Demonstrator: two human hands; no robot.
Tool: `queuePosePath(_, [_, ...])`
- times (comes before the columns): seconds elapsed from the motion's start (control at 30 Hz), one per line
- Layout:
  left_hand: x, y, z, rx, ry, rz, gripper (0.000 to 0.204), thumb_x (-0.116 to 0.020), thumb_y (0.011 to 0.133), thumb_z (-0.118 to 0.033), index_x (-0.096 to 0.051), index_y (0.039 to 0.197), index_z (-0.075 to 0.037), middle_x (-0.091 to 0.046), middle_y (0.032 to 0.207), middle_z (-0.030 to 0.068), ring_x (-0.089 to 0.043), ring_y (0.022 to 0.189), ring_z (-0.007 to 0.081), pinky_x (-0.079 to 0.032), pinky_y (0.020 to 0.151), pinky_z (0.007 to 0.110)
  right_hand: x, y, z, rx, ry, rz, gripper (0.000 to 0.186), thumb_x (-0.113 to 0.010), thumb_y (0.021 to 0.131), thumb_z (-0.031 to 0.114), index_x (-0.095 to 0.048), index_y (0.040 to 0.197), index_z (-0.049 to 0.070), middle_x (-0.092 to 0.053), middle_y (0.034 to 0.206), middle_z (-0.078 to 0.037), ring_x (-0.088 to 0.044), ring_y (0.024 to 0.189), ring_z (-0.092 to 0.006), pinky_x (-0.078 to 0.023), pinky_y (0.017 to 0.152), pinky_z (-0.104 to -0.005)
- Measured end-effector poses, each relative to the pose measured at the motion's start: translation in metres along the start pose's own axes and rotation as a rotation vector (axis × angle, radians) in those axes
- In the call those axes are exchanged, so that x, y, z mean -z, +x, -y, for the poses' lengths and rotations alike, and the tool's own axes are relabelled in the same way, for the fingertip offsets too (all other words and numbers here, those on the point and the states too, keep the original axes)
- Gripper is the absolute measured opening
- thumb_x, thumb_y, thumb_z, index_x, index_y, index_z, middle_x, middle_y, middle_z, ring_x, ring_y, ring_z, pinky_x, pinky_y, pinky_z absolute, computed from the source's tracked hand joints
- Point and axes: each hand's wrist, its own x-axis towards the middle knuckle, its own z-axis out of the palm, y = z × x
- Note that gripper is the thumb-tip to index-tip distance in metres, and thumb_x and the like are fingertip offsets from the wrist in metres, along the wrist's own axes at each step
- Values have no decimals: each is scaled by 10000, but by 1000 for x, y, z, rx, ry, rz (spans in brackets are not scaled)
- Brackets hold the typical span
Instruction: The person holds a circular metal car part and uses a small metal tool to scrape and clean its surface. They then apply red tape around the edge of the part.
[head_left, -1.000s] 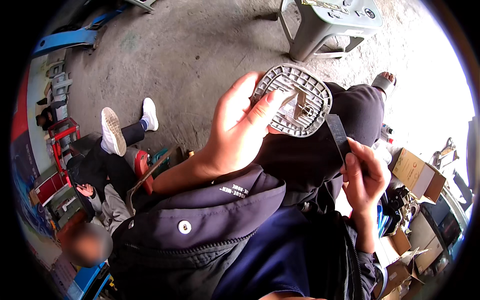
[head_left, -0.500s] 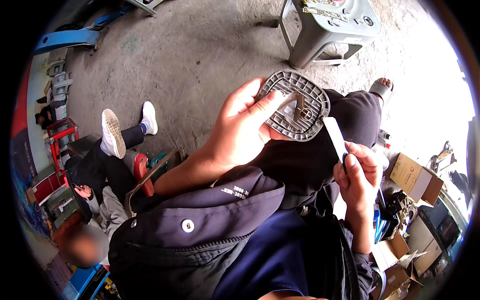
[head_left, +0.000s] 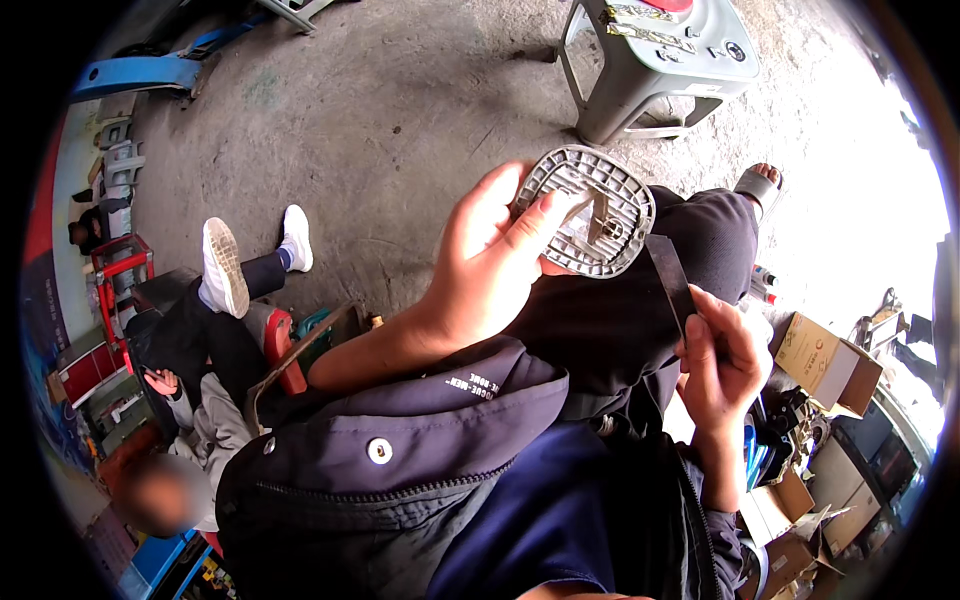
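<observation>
My left hand [head_left: 495, 240] grips the left side of a grey, rounded plastic part [head_left: 632, 222] with a ribbed back, its thumb lying across the face. A raised bracket stands in the middle of this part. In my right hand [head_left: 722, 350] is a thin flat blade [head_left: 671, 278], pinched at its lower end between thumb and fingers. The blade points up and its tip is close to the part's lower right rim; whether they touch I cannot tell. Both things are held above my dark trousers [head_left: 705, 235].
A grey plastic stool [head_left: 660, 75] with small parts on top stands ahead. At the right are open cardboard boxes [head_left: 825, 360] and clutter. To the left another person [head_left: 215, 420] sits with legs stretched out, near a red metal frame [head_left: 120, 290]. A blue metal arm [head_left: 140, 75] lies far left.
The blade has turned, so its bright face now looks dark. The ribbed part has shifted and tilted slightly. Both hands remain in nearly the same place.
</observation>
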Motion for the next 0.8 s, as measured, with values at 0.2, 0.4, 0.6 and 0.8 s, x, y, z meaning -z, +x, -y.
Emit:
queuePosePath(0.2, [-3, -3, 4, -43, 52, -11, 260, -458, 1015, -112, -462, 1205, 66, -620, 1120, 166, -663, 987, 235, -599, 810, 387, -7, 1, 5, 84, -111, -13, 262, -610, 850, -80, -658, 1104, -39, -649, 760, -78, -594, 562, -95, -463, 547, -220])
queuePosePath(0.4, [-3, 0, -2, 108, -92, 104, 278, -474, 1008, -106, -461, 1235, 54, -620, 1123, 144, -655, 972, 197, -593, 791, 338, -11, -4, 0, -60, 74, -35, 248, -594, 888, -50, -652, 1129, -41, -644, 764, -55, -575, 557, -75, -450, 526, -207])
queuePosePath(0.6, [0, 4, 1, 24, -171, 9, 303, -442, 1019, -144, -473, 1235, 65, -614, 1161, 185, -667, 999, 284, -603, 813, 478, -5, 4, 2, -105, 424, -184, 251, -545, 963, 56, -595, 1181, -60, -619, 760, -52, -477, 489, -68, -385, 468, -206])
queuePosePath(0.8, [2, 3, 2, 117, -217, -31, 253, -480, 1013, -150, -513, 1168, 48, -636, 1093, 148, -673, 949, 228, -618, 762, 389, 15, 18, -2, -322, 152, -138, 147, -601, 930, 24, -575, 1068, -18, -638, 716, -71, -581, 552, -103, -441, 499, -211])
